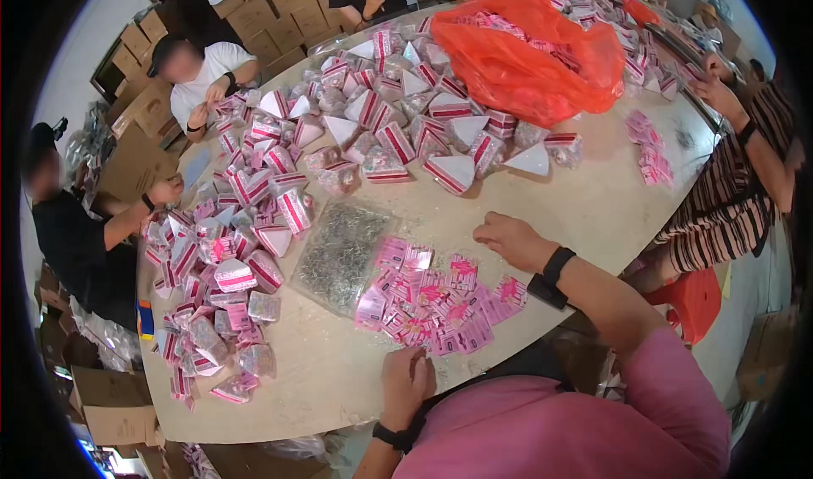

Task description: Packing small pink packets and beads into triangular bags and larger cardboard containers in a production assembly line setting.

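Pink printed cards (461, 297) lie spread in an overlapping pile close to the table's front edge. My left hand (406, 382) rests at that edge, just below the pile, its fingers curled together; whatever may be inside them is hidden. Above and right of the cards, my right hand (515, 240) is over the bare tabletop, fingers partly bent and apart, with nothing visible in them. Left of the cards sits a flat clear plastic bag (343, 254) full of small silvery metal pieces, touching the pile's left side.
Clear packs with pink-and-white labels (394, 140) heap across the table's back and left. A large orange-red plastic bag (533, 72) stands behind. A black phone-like object (547, 292) lies by my right wrist. Several people work around the table (330, 377); pink card stacks (650, 153) lie right.
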`<state>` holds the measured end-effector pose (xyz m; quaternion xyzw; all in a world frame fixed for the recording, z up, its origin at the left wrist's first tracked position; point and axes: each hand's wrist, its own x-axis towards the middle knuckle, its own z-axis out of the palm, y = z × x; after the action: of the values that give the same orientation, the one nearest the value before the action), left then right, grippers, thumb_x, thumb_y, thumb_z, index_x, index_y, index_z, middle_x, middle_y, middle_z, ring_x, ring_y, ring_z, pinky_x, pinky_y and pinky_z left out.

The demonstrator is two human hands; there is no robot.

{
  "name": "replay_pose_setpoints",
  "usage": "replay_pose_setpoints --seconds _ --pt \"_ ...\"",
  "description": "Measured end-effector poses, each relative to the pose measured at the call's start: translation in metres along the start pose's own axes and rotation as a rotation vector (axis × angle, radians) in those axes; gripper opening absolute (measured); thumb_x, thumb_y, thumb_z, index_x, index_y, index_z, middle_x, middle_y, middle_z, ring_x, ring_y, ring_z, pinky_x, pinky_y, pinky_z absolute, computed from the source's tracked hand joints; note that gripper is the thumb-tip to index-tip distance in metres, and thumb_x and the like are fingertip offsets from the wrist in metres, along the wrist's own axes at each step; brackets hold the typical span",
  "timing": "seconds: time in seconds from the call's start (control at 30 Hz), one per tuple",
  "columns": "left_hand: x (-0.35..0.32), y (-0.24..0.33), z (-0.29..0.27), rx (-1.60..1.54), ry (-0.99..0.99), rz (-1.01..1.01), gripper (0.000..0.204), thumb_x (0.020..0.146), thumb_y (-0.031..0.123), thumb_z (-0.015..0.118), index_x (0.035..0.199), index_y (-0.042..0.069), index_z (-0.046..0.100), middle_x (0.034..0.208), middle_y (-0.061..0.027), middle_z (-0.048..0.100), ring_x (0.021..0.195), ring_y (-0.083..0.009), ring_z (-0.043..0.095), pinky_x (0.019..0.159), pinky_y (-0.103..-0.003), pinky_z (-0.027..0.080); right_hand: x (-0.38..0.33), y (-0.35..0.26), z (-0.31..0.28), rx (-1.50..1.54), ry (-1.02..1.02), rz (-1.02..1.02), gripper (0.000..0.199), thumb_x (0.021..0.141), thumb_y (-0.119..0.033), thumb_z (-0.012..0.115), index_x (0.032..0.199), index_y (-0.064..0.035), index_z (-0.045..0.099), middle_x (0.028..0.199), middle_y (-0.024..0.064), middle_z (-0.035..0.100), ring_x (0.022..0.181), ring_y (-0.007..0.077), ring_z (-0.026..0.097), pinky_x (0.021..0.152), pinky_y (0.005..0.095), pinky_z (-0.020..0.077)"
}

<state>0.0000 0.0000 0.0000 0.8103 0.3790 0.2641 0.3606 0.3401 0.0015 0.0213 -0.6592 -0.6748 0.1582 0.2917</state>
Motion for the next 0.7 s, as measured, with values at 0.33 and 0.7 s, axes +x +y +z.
replay_pose_setpoints --seconds 0.33,0.7 --pt "0.002 0.003 -0.002 0.04 0.001 0.023 0.017 0.081 0.009 0.06 0.097 0.005 0.061 0.09 -0.013 0.061 0.085 -0.0314 0.056 0.076 -0.041 0.044 0.003 0.012 0.002 -0.053 -0.045 -0.032 0.011 0.08 -0.01 0.059 0.082 -0.0055 0.05 0.086 0.0118 0.048 0.084 0.0313 0.052 0.071 0.0404 0.0433" --pt "0.005 0.001 -0.001 0.071 0.006 0.058 0.015 0.081 0.009 0.06 0.096 0.004 0.06 0.089 -0.0128 0.061 0.086 -0.0311 0.056 0.075 -0.041 0.046 0.005 -0.003 -0.002 -0.379 -0.007 -0.114 0.01 0.077 -0.006 0.06 0.082 -0.0025 0.053 0.09 0.0123 0.05 0.088 0.0314 0.05 0.077 0.0406 0.0427"
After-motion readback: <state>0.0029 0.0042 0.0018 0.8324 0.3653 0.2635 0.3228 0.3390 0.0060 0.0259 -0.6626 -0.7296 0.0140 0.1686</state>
